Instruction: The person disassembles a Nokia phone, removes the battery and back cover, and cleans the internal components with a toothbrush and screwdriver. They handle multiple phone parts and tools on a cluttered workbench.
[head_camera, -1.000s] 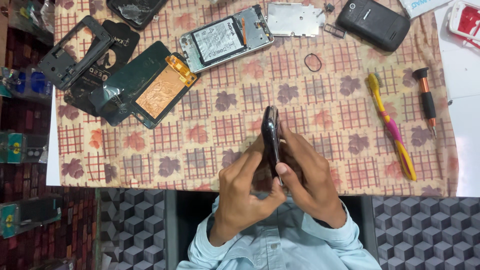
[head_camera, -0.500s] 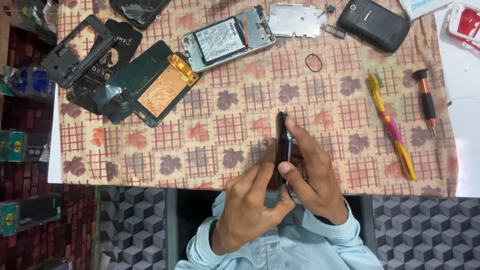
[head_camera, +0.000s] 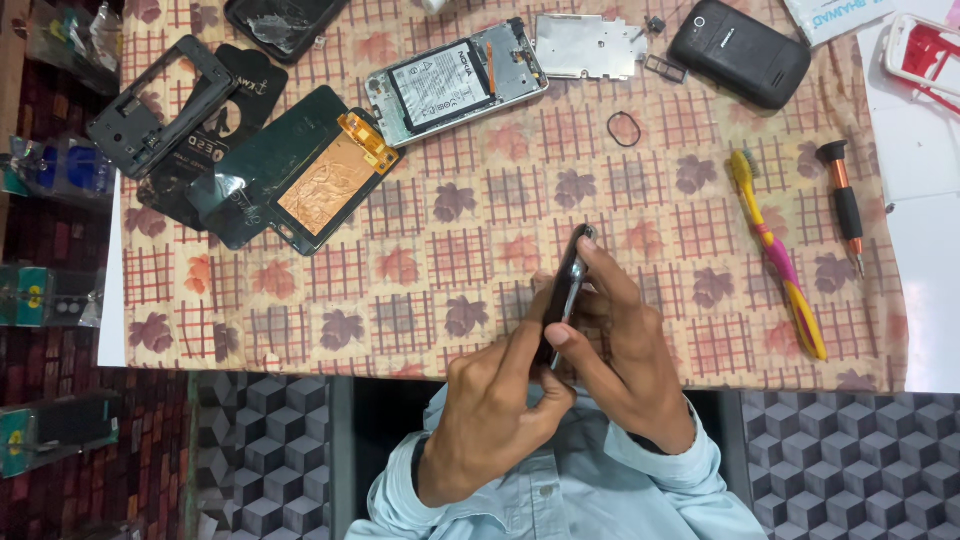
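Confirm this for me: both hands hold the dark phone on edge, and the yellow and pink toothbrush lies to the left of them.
Not quite. In the head view the left hand and right hand do hold the dark phone on edge, but the yellow and pink toothbrush lies to their right, beside the screwdriver.

Phone repair bench, opened phones (head_camera: 455, 82), screwdriver (head_camera: 846, 204)

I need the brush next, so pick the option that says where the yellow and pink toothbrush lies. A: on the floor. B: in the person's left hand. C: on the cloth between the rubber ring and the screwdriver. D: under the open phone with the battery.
C: the toothbrush lies on the cloth, right of the rubber ring and left of the screwdriver; both hands grip a dark phone.
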